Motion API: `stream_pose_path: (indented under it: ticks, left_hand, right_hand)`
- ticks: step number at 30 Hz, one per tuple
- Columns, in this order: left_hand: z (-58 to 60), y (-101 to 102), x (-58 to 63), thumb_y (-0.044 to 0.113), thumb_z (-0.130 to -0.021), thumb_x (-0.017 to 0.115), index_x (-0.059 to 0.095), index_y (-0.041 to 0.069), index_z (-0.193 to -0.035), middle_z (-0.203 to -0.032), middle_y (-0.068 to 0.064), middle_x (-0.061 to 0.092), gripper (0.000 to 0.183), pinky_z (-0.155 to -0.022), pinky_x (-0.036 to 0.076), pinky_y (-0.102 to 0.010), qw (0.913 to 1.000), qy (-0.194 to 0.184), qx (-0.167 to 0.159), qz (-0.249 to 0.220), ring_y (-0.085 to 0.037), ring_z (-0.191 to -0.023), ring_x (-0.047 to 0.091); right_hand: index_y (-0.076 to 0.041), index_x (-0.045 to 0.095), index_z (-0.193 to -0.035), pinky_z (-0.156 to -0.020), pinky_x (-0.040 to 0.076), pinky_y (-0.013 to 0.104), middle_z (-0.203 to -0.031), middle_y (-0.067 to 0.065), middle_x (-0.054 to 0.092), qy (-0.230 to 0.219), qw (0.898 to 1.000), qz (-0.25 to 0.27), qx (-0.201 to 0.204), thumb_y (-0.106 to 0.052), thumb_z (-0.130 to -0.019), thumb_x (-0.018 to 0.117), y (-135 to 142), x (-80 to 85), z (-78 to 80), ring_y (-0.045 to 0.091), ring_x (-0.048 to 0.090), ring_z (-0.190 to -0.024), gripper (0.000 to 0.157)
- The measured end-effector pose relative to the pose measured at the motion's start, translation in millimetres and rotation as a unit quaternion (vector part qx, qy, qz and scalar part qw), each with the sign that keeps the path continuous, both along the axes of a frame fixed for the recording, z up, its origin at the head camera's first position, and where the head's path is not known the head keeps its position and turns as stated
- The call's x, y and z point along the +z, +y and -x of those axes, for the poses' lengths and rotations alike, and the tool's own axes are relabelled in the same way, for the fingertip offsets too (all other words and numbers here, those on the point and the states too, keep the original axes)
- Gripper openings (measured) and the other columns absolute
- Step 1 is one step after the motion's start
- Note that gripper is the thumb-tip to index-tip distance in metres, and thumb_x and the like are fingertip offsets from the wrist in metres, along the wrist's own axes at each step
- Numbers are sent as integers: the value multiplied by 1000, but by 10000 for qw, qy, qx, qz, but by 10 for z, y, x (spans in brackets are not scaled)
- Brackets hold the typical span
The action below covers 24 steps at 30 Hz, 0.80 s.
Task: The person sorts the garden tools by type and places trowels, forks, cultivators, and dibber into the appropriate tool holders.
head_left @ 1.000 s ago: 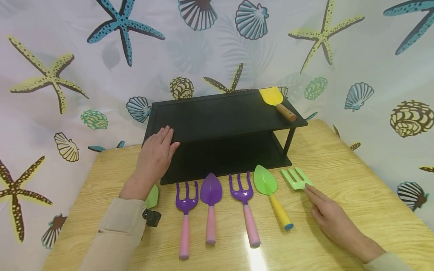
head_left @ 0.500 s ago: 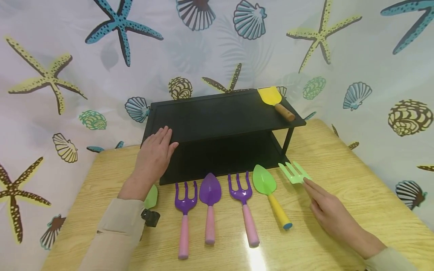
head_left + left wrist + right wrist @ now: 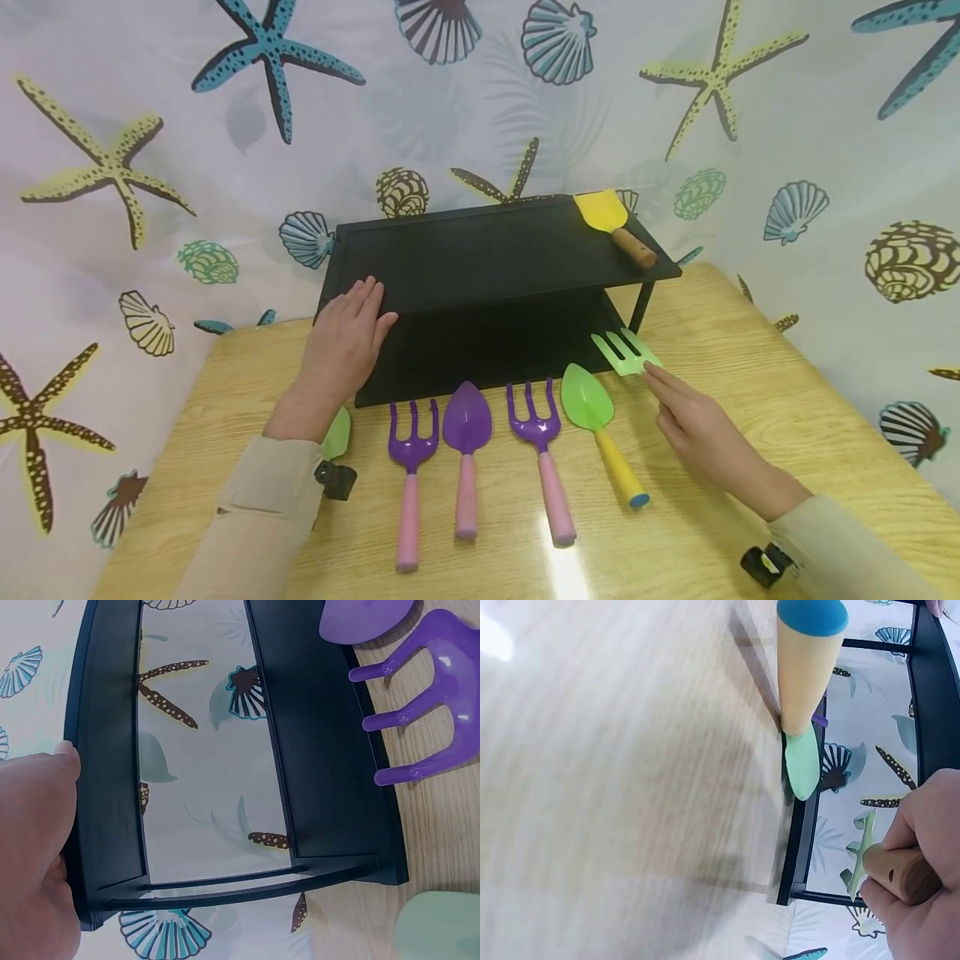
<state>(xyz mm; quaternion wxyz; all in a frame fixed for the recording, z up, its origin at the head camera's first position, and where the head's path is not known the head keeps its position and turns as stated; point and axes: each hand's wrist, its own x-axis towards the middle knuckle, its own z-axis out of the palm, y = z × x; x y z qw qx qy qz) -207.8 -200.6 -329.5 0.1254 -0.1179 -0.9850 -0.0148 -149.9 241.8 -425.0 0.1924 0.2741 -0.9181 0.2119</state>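
My left hand (image 3: 345, 342) rests with straight fingers on the left front part of the black two-tier shelf (image 3: 480, 258). In the right wrist view, my right hand (image 3: 934, 847) grips the wooden handle (image 3: 900, 871) of a light green hand fork. Its three-pronged head (image 3: 627, 352) is raised at the right front of the shelf, its tines toward the lower tier. Nearest that hand on the table lies a green trowel (image 3: 587, 398) with a yellow handle. My hand hides most of the fork's handle in the head view.
A yellow spade (image 3: 602, 213) with a wooden handle lies on the shelf's top right. Along its front lie a purple fork (image 3: 536, 429), a purple trowel (image 3: 467, 417) and another purple fork (image 3: 413, 450). A green blade (image 3: 337, 433) shows partly behind my left forearm.
My right hand has moved left and forward with the green fork, from above the table to the shelf's right front. The left hand stays in place.
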Motion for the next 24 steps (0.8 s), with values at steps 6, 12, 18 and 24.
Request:
stream_pose_path:
  ticks: [6, 12, 18, 24]
  left_hand:
    - [3, 0, 0, 39, -107, 36, 29, 0, -154, -160, -19, 31, 62, -124, 24, -48, 10000, 38, -8, 14, -34, -150, 27]
    - [15, 0, -5, 40, -107, 37, 28, 1, -155, -161, -19, 30, 62, -124, 24, -49, 10000, -12, 5, 27, -34, -151, 27]
    - [18, 3, -4, 41, -107, 37, 27, 1, -155, -162, -18, 29, 63, -124, 23, -48, 10000, -51, 40, 71, -33, -151, 26]
    - [11, -12, -10, 41, -107, 37, 29, 2, -155, -161, -18, 30, 63, -124, 24, -48, 10000, 16, 54, 29, -33, -151, 27]
  right_hand:
    - [15, 53, -133, -60, 42, 27, -142, 33, 50, -178, 9998, -100, 82, 12, -88, 52, -107, 43, 168, 30, 66, -93, 45]
    - [17, 51, -134, -79, 58, 45, -142, 35, 48, -444, 9988, -193, 18, 11, -90, 50, -177, 54, 363, 47, 59, -119, 44]
    - [18, 50, -133, -94, 53, 57, -141, 36, 48, -525, 9984, -219, -23, 10, -91, 48, -250, 48, 544, 51, 54, -125, 43]
    - [20, 50, -131, -100, 49, 59, -139, 39, 48, -736, 9969, -239, -122, 10, -90, 47, -342, 21, 722, 53, 51, -126, 42]
